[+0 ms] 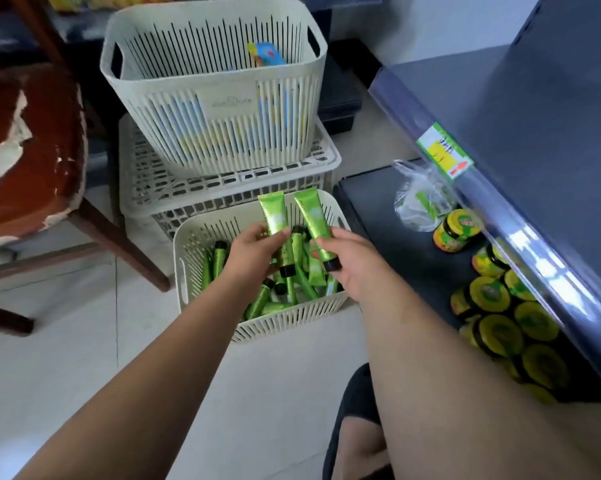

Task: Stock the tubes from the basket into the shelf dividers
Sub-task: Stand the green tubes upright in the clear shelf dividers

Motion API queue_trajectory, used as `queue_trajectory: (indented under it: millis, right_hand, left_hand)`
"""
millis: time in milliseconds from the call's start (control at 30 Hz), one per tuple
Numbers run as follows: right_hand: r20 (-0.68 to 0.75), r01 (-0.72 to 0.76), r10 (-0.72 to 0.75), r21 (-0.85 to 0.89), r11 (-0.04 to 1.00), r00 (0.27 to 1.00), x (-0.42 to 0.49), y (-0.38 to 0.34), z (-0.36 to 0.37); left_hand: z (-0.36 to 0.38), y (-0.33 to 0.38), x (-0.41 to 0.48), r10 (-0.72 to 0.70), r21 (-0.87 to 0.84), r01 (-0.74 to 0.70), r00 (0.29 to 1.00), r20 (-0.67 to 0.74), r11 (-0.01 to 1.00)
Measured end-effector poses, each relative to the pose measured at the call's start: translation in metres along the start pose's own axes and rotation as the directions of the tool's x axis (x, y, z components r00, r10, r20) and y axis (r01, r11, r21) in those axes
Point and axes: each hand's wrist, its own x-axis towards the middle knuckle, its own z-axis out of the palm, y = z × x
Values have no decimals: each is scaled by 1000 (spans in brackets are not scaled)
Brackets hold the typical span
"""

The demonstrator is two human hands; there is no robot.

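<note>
— Where are the tubes?
— The left hand (254, 251) pinches one tube (275, 213) in its fingers, the right hand (347, 261) a second tube (314, 220), both upright above the basket (188, 258) rim.
— Room?
— Bare shelf (378, 209) just right of the basket.

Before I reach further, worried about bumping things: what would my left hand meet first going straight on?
Likely the tube in your right hand, just beyond the left hand; depth is unclear.

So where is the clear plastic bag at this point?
The plastic bag lies right of centre in the head view, on the dark lower shelf, just behind the yellow-lidded jars and below the price label.
</note>
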Motion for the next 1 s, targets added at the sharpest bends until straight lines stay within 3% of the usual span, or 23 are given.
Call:
queue_trajectory:
  millis: [200,433,533,767,867,1000]
  right_hand:
    - [-104,194,-201,-80,978,974,-58,-53,-16]
    - [-94,476,-503,-213,853,859,-146,-98,-57]
    - [-169,525,-574,-261,810,801,-194,-109,-88]
    - [-391,616,-723,-379,690,570,-334,-99,-187]
    - [-493,608,-726,-410,680,480,-394,-78,-234]
    - [-622,604,-694,-409,684,364,-459,-39,-280]
  left_hand:
    - [21,53,-56,184,79,-196,972,144,977]
    - [64,101,-122,351,40,-377,890,290,925]
    - [94,116,-153,441,11,-485,804,398,874]
    - [197,128,-234,521,-63,-635,569,636,770]
    - [247,121,-281,525,-155,-625,467,712,765]
    - [309,103,-340,503,-212,-579,405,763,787]
